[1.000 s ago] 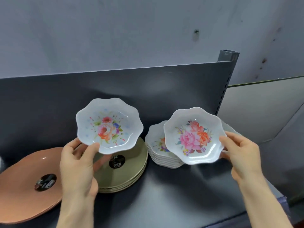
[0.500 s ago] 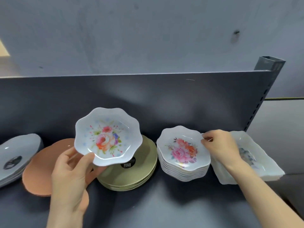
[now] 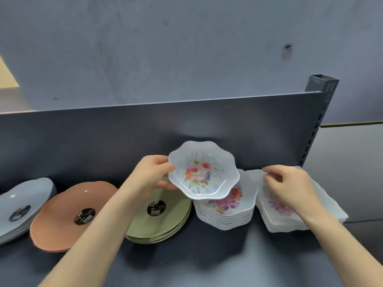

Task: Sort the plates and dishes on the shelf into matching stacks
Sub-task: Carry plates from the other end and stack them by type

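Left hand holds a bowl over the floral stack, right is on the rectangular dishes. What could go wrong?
1. Slip: left hand grips the scalloped bowl by one rim only.
2. Missort: its print differs from the floral stack below.
3. Drag: right hand pinching the rectangular dish stack rim may lift several.

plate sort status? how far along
Mostly done: grey plates, orange plates, green plates, scalloped bowls and rectangular dishes each sit in their own stacks. In hand: the left hand holds a floral bowl above the scalloped bowls; the right hand pinches the top rectangular dish's rim. Left: place that bowl. Its print differs from the stack's top one, so its home is unclear.
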Motion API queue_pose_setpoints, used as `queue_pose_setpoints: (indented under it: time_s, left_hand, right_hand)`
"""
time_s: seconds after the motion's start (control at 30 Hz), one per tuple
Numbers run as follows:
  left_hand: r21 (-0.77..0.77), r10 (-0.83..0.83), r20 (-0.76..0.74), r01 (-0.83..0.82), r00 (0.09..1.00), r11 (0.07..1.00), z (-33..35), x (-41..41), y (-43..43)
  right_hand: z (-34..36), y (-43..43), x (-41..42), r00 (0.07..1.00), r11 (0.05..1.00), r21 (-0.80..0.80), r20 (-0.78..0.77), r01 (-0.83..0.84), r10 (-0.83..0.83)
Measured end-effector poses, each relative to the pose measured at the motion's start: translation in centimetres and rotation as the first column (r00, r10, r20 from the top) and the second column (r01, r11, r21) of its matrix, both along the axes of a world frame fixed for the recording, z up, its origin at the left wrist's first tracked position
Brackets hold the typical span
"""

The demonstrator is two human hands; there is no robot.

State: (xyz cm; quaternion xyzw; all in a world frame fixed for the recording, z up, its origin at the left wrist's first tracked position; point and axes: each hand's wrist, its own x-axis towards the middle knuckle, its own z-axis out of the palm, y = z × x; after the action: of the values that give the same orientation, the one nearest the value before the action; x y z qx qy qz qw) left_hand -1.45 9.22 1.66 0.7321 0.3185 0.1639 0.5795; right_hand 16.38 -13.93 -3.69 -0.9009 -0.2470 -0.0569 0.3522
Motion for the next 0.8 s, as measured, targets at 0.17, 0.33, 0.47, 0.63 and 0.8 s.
queue_pose_setpoints:
  time_s: [0.17, 0.33, 0.47, 0.63, 0.8]
  left_hand:
    - [0.356, -0.104, -0.345, 0.233, 0.933, 0.905, -1.7, 4.7, -0.4]
    - [0.634, -0.016, -0.520, 0.399, 0.854, 0.662, -3.5, 6.2, -1.2]
    - [0.674, 0.039, -0.510, 0.371, 0.860, 0.639, -4.0, 6.1, -1.9]
    - [0.711, 0.078, -0.415, 0.270, 0.906, 0.649, -3.1, 4.5, -2.9]
    - [0.782, 0.276, -0.252, 0.027, 0.927, 0.622, -1.9, -0.1, -4.3]
  right_hand:
    - [0.9, -2.9, 0.0, 0.999, 0.999, 0.025, -0.017, 0.030, -0.030]
    - [0.6, -4.6, -0.1, 0.998, 0.999, 0.027, -0.035, 0.044, -0.043]
    - [0.5, -4.8, -0.2, 0.998, 0.999, 0.015, -0.058, 0.031, -0.030]
    - [1.5, -4.0, -1.4, 0.997, 0.998, -0.017, -0.051, -0.060, 0.059]
    - [3.5, -1.3, -3.8, 0.976, 0.976, 0.001, -0.013, -0.217, 0.217]
